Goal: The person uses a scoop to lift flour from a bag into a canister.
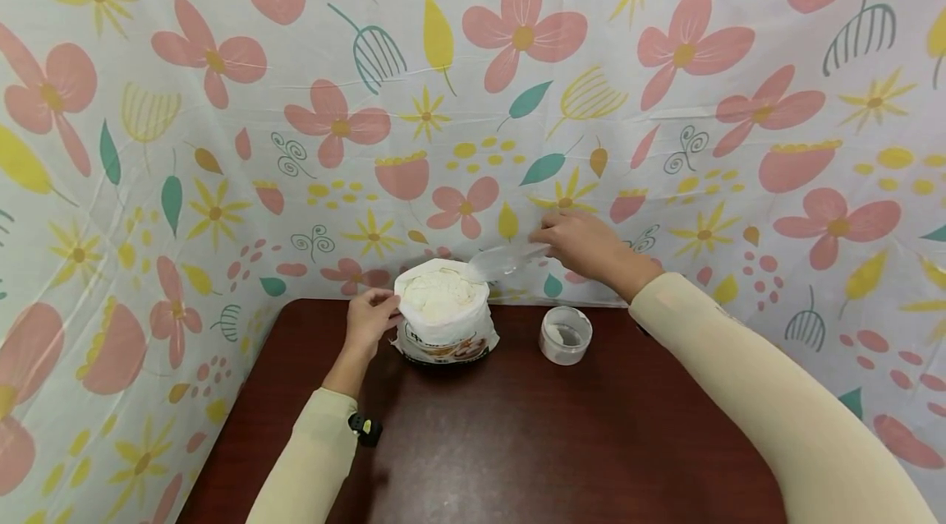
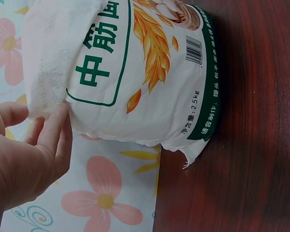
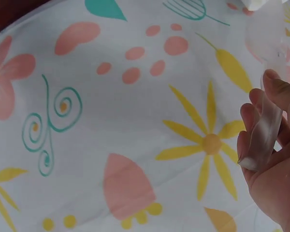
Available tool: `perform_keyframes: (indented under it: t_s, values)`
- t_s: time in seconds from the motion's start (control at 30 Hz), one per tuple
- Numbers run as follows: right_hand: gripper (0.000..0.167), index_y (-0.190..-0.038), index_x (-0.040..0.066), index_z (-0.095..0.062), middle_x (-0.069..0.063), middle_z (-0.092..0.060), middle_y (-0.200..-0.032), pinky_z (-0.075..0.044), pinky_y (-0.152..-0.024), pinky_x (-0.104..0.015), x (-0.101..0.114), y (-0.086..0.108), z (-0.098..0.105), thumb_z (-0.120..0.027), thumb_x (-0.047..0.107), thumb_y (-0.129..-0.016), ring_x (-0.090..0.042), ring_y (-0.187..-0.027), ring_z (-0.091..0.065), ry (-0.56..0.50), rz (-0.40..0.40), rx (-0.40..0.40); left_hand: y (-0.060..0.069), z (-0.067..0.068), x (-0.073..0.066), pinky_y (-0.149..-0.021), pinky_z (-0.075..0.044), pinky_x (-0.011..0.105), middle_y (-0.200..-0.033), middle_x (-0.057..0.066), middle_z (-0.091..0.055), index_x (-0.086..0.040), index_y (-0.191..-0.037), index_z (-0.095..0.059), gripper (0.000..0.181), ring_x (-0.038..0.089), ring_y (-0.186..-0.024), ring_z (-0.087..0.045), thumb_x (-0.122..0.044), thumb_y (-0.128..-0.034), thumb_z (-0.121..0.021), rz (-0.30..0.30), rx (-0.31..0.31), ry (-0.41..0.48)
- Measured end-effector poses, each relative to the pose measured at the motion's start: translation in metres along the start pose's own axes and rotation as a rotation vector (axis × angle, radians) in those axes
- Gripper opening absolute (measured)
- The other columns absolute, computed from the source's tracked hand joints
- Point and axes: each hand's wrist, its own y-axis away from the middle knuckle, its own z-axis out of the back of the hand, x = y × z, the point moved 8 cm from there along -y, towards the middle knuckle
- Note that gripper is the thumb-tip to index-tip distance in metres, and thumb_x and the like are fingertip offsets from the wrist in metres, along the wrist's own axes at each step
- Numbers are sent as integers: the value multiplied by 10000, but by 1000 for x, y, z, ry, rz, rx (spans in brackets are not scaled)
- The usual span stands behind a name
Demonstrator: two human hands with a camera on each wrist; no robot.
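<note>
A white bag of flour stands at the back of the table with its top open and its rim folded down. Pale flour shows inside it. My left hand pinches the bag's folded rim at the left side; in the left wrist view, thumb and fingers of this hand meet on the white cuff. My right hand grips the handle of a translucent plastic scoop, its bowl end at the bag's right rim. In the right wrist view, the fingers curl round the scoop's handle.
A clear round plastic tub, open at the top with something whitish inside, stands right of the bag. The dark reddish-brown table meets a flower-printed curtain just behind the bag; the curtain also hangs along the left.
</note>
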Motion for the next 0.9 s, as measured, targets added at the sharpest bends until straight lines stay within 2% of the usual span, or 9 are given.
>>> perform_keyframes:
  t_s: [0.1,0.23,0.3,0.47,0.6,0.7,0.9]
  values:
    - [309,-1092,161,-780,-93,-665,-972,-594,-892,-426,2,-7,2,-876,70,-813,-316,-906,-649,30,16,22,-1,-1,1,-919,-644,447,-1128,241,-600,116,-1181,-640,256,284,-966,-722,-59,-994,-651,21,7,-8]
    - [302,-1083,184,-791,-89,-671,-973,-579,-851,-476,5,-17,4,-870,72,-813,-331,-950,-658,38,14,65,-2,-1,2,-971,-617,491,-1146,247,-595,125,-1211,-628,284,247,-942,-719,-69,-1004,-648,35,9,-15]
    - [315,-1111,202,-796,-81,-679,-997,-574,-821,-492,6,-22,3,-858,81,-827,-345,-1052,-664,36,0,102,-2,-1,2,-972,-616,493,-1130,233,-596,119,-1203,-631,275,222,-914,-715,-69,-1003,-648,36,7,-17]
    - [348,-1180,225,-795,-60,-698,-1061,-605,-817,-487,11,-31,3,-835,91,-862,-361,-1175,-636,51,-25,170,-1,0,1,-968,-619,488,-1110,219,-593,117,-1200,-635,268,216,-892,-709,-64,-1003,-646,34,9,-17]
    - [323,-1156,217,-800,-53,-705,-1059,-606,-823,-445,16,-38,4,-833,86,-863,-340,-1070,-637,73,-28,189,-2,0,2,-974,-615,493,-1110,223,-590,127,-1206,-629,281,192,-875,-704,-68,-1005,-647,31,11,-14]
    - [313,-1141,223,-800,-52,-710,-1076,-597,-889,-431,20,-41,4,-845,108,-854,-331,-1016,-631,109,-14,204,-2,0,3,-965,-620,487,-1104,223,-591,127,-1196,-632,270,173,-858,-701,-61,-1003,-646,27,6,-16]
    - [277,-1109,226,-798,-48,-707,-1056,-581,-933,-433,27,-46,1,-858,149,-849,-312,-978,-651,176,28,225,-1,0,2,-957,-627,475,-1113,227,-590,121,-1191,-634,259,170,-864,-700,-58,-1003,-646,21,7,-25]
